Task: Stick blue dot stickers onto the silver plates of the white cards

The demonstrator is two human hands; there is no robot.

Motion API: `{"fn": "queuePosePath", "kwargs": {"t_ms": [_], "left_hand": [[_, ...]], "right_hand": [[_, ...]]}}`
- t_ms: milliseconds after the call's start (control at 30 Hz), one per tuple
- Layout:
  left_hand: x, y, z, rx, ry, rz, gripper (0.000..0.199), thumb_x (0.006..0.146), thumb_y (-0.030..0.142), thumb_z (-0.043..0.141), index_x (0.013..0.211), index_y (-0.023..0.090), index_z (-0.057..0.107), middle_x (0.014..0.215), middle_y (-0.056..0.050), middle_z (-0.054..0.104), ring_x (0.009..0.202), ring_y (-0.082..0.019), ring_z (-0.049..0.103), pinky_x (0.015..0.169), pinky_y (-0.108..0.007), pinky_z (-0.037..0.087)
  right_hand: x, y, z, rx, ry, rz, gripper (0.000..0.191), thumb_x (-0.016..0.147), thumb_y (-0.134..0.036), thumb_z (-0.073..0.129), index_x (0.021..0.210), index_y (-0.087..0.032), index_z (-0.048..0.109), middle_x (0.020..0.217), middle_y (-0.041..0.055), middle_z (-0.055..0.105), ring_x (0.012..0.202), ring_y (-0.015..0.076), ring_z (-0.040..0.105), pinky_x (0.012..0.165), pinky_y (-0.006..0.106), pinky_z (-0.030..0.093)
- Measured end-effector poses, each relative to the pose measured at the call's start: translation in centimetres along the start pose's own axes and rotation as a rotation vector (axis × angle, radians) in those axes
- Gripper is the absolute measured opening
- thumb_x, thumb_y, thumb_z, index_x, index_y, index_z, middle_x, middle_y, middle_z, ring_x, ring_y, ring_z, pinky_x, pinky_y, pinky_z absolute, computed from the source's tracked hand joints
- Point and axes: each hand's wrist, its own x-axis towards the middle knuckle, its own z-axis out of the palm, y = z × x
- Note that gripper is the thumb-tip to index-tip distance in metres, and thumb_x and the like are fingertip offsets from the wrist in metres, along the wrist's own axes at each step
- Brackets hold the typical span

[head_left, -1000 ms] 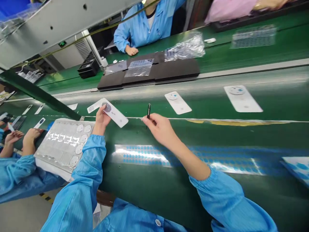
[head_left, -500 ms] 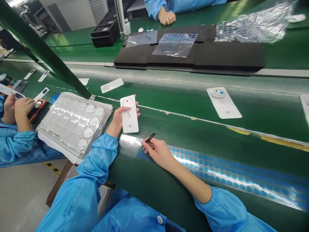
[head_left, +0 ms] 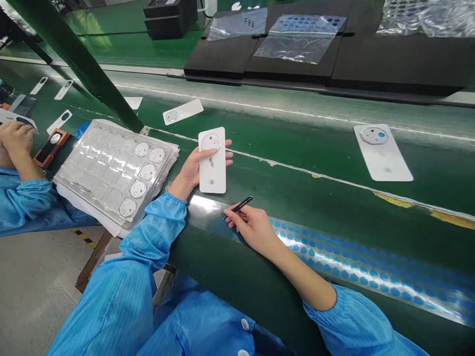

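A white phone-shaped panel [head_left: 212, 173] with a round disc at its top is held upright in my left hand [head_left: 193, 170], thumb across its front and fingertips showing past its right edge. My right hand [head_left: 252, 222] pinches black tweezers [head_left: 241, 204] over a clear sheet with rows of blue round stickers [head_left: 334, 257]. The tweezer tips are near the sheet's left end; whether they hold a sticker is too small to tell. Left of my left hand lies a clear plastic tray [head_left: 92, 185] with several white round discs in its right-hand pockets.
Another white panel [head_left: 389, 160] with a blue dot lies to the right, and one [head_left: 183, 111] lies behind my left hand. A green post [head_left: 85, 74] slants across the upper left. Black foam blocks [head_left: 289, 74] stand at the back. A person's hands [head_left: 17, 143] work at the far left.
The view has shifted, so most things appear lower or higher and farther apart. Both hands keep their hold on the panel and the tweezers. The other person's hand at the back is out of view.
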Motion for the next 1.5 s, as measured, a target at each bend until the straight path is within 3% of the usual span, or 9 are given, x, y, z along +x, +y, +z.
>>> {"fn": "queuePosePath", "kwargs": {"t_ms": [133, 233, 400, 600, 733, 1333, 1500], "left_hand": [[-0.1, 0.1, 0.2, 0.019, -0.03, -0.017, 0.039, 0.086, 0.017, 0.069, 0.125, 0.013, 0.067, 0.135, -0.013, 0.074, 0.1, -0.024, 0.079, 0.106, -0.048, 0.063], [-0.3, 0.0, 0.7, 0.072, -0.074, -0.038, 0.05, 0.083, 0.017, 0.072, 0.132, 0.014, 0.064, 0.13, -0.013, 0.075, 0.098, -0.026, 0.079, 0.102, -0.051, 0.063], [-0.9, -0.2, 2.0, 0.152, -0.146, -0.063, 0.072, 0.081, 0.022, 0.078, 0.149, 0.02, 0.053, 0.128, -0.013, 0.076, 0.095, -0.028, 0.08, 0.098, -0.056, 0.063], [-0.5, -0.8, 1.7, 0.138, -0.065, 0.016, 0.071, 0.079, 0.021, 0.076, 0.146, 0.017, 0.054, 0.127, -0.013, 0.076, 0.091, -0.025, 0.079, 0.098, -0.051, 0.063], [0.0, -1.3, 1.1, 0.137, -0.064, 0.014, 0.07, 0.079, 0.022, 0.075, 0.146, 0.017, 0.055, 0.128, -0.014, 0.076, 0.091, -0.025, 0.079, 0.096, -0.05, 0.063], [0.1, -1.5, 1.0, 0.16, -0.077, -0.006, 0.076, 0.076, 0.027, 0.077, 0.148, 0.017, 0.053, 0.128, -0.015, 0.075, 0.091, -0.026, 0.079, 0.092, -0.047, 0.064], [-0.3, -1.5, 1.5, 0.158, -0.158, -0.031, 0.08, 0.077, 0.026, 0.079, 0.151, 0.018, 0.049, 0.12, -0.013, 0.078, 0.087, -0.027, 0.08, 0.088, -0.047, 0.066]], "right_hand": [[0.3, -0.4, 0.0, 0.127, 0.011, 0.062, 0.047, 0.093, -0.067, 0.069, 0.092, -0.02, 0.073, 0.079, 0.0088, 0.077, 0.07, 0.0229, 0.074, 0.057, 0.033, 0.059], [0.4, -1.6, -1.0, 0.255, 0.059, 0.105, 0.052, 0.086, -0.071, 0.076, 0.09, -0.019, 0.073, 0.074, 0.0087, 0.075, 0.063, 0.0214, 0.072, 0.051, 0.03, 0.055], [0.2, -3.3, -2.8, 0.247, 0.191, 0.017, 0.048, 0.086, -0.067, 0.079, 0.09, -0.02, 0.073, 0.071, 0.0063, 0.073, 0.059, 0.019, 0.068, 0.056, 0.032, 0.058], [-0.3, -0.9, -0.5, 0.126, 0.05, 0.085, 0.053, 0.09, -0.071, 0.072, 0.096, -0.019, 0.072, 0.08, 0.009, 0.076, 0.067, 0.0212, 0.073, 0.06, 0.034, 0.064], [-0.8, 0.1, 0.7, 0.085, 0.087, 0.055, 0.049, 0.094, -0.068, 0.069, 0.098, -0.019, 0.072, 0.08, 0.008, 0.075, 0.068, 0.0211, 0.073, 0.062, 0.035, 0.065], [-0.7, 0.1, 0.9, 0.152, 0.092, 0.101, 0.048, 0.092, -0.065, 0.074, 0.096, -0.017, 0.075, 0.078, 0.008, 0.076, 0.067, 0.02, 0.073, 0.056, 0.029, 0.06], [-0.3, -1.9, -0.5, 0.299, 0.171, 0.062, 0.047, 0.088, -0.063, 0.08, 0.092, -0.016, 0.074, 0.074, 0.0081, 0.077, 0.061, 0.0191, 0.073, 0.053, 0.028, 0.059]]}}
